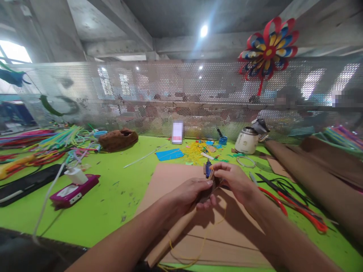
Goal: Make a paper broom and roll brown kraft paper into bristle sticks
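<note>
Over a brown cardboard sheet (170, 177), my two hands meet. My left hand (193, 190) is closed around a small dark brown piece (204, 195), perhaps leather or felt. Beside it, the fingers of my right hand (231, 177) are pinched at the piece's upper end, where a bit of yellow cord (204, 241) shows. The cord hangs in a loop below the hands down to the front of the sheet. Just beyond my fingertips is a dark blue object (208, 168), too blurred to name. A long tan strip (172, 238) runs from under my left hand toward me.
Red-handled scissors (304, 209) and black cord lie at right, near rolled brown material (309, 173). A white pot (246, 141), a phone (177, 133) and yellow scraps (195, 151) stand or lie at the back. Left are a purple power strip (75, 190) and a brown pouch (118, 139).
</note>
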Demonstrator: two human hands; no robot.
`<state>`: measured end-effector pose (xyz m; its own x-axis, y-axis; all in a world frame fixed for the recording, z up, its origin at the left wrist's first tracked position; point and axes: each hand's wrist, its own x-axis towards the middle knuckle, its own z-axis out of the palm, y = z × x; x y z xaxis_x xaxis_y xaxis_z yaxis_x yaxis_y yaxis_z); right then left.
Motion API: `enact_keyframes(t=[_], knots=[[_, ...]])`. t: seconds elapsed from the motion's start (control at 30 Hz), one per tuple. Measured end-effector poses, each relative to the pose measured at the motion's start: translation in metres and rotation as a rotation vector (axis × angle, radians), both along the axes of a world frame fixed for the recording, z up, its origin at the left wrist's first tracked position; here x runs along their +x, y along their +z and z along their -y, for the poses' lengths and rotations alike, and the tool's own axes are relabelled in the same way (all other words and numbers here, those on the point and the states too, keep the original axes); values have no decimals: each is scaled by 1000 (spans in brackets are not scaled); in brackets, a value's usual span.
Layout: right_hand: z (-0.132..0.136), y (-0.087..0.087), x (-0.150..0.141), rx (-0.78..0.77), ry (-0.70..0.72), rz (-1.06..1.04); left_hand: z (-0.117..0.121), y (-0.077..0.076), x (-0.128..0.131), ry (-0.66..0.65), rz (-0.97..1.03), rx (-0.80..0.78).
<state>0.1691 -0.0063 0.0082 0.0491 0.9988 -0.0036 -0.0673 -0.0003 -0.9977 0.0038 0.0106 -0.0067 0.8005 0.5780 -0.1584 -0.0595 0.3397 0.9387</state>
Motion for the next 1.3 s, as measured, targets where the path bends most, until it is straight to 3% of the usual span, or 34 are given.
enact_keyframes(t=[0.63, 0.9, 1.3], knots=[[5, -5, -11, 0, -14, 38, 5, 3, 2, 86, -85, 103], [3, -14, -18, 16, -73, 50, 1, -7, 4, 130, -126, 195], [4, -6, -16, -50, -58, 18, 2, -7, 3, 125, -173, 346]])
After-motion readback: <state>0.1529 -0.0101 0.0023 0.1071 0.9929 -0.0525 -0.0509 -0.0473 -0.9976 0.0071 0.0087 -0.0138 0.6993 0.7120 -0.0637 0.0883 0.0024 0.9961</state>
